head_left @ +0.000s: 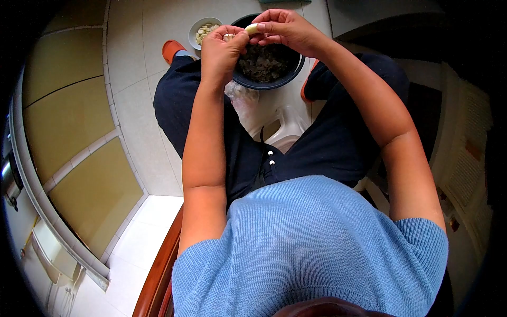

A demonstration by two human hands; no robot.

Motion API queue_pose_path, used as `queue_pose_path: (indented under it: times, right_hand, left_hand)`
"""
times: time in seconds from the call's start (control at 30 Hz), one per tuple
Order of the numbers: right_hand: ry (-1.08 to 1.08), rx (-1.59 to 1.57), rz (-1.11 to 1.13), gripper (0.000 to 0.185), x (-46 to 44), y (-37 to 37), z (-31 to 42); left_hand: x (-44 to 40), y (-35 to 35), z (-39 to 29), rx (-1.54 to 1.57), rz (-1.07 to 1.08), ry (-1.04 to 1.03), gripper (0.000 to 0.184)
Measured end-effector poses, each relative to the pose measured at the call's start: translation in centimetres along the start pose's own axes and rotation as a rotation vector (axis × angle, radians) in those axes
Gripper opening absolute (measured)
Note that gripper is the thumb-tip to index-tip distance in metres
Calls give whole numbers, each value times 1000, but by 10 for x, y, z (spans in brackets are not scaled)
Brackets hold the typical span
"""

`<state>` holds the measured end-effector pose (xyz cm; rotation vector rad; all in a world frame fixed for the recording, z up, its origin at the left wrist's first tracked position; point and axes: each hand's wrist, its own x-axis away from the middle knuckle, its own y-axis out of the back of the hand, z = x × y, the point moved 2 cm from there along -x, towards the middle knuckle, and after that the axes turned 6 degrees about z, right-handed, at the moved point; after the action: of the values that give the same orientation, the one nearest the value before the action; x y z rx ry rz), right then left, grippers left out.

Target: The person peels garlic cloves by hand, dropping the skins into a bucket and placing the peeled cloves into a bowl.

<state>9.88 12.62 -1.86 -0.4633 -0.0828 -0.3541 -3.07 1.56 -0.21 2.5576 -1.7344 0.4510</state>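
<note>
Over a dark bucket [300, 67], my two hands meet at a pale garlic clove [252, 28]. My right hand [289, 33] pinches the clove between thumb and fingers. The thumb tip of my left hand [221, 52] touches the clove's near end, and its fingers are curled. Another whitish piece [228, 37], which looks like garlic, shows within the left fingers, partly hidden. Inside the bucket lies a heap of dark, flaky scraps [264, 62]. Beside my left hand stands a white bowl [192, 38] with several peeled garlic cloves [205, 33].
A clear plastic bag [244, 100] lies below the bucket, between my legs. Nearer to me is a white plastic stool [290, 122]. My feet in orange shoes [170, 50] flank the bucket on the tiled floor [128, 63]. Yellowish panels [66, 116] stand at the left.
</note>
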Motion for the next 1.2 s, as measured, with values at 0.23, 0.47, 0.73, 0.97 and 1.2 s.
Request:
queue_pose_path:
  times: [0.23,0.47,0.73,0.97,1.2]
  right_hand:
    - [-15,37,-23,27,1,-1,1]
    - [-26,-16,-10,27,-1,5,-2]
    - [-98,-91,22,28,-1,2,-1]
    - [-118,115,71,31,-1,-4,-1]
    - [-112,68,83,31,-2,-3,-4]
  left_hand:
    - [2,0,-2,17,-7,13,11]
    - [2,-2,-5,-10,6,-11,11]
    - [1,-2,-5,-35,81,-35,12]
    - [1,-4,-3,45,83,-7,12]
    - [0,-1,-4,41,85,8,11]
